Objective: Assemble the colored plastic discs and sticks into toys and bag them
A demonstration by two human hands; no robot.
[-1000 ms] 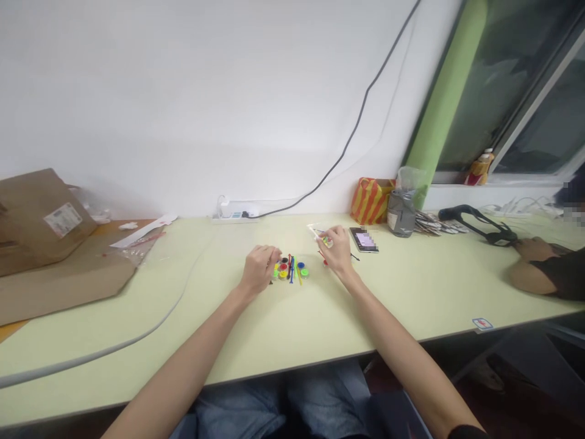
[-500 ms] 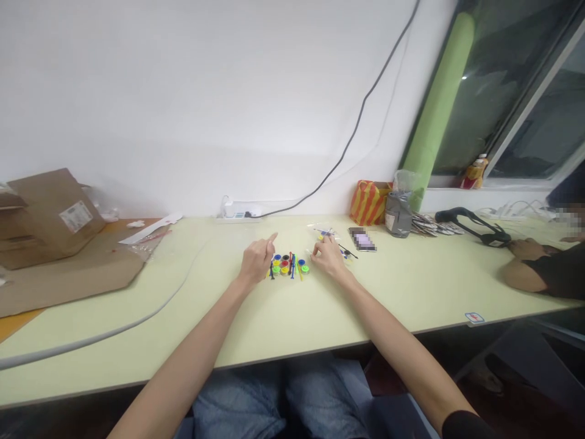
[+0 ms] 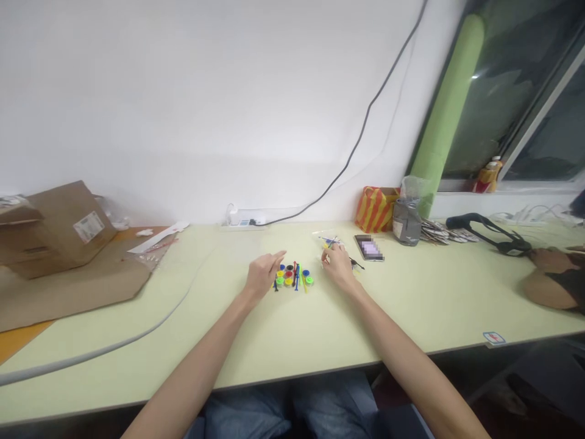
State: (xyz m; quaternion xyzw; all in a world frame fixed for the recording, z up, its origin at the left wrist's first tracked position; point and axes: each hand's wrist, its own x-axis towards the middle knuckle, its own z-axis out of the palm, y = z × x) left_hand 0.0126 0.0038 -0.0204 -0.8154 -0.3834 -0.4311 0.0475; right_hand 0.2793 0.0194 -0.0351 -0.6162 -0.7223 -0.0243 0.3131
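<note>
Small round pieces (image 3: pixel 289 282) in yellow, green, blue, red and black lie in short rows on the table, with thin coloured sticks (image 3: pixel 297 277) among them. My left hand (image 3: pixel 262 275) rests at the left edge of this group, its index finger stretched out and the other fingers curled and partly hidden. Over a second loose pile of small pieces (image 3: pixel 329 241) and clear wrapping is my right hand (image 3: pixel 339 268). Its thumb and fingertips are pinched together; anything between them is too small to make out. A black stick (image 3: pixel 357 264) pokes out beside it.
A phone (image 3: pixel 369 248) lies right of the pile, before a striped bag (image 3: pixel 375 209) and a grey pouch (image 3: pixel 406 221). At left are a cardboard box (image 3: pixel 59 228) and a grey cable (image 3: pixel 137 332). Another person's arm (image 3: pixel 551 289) rests at far right, by a black strap (image 3: pixel 484 235).
The whole view has shifted slightly. My right hand has moved a little to the right, away from the rows. My left hand stays beside the group.
</note>
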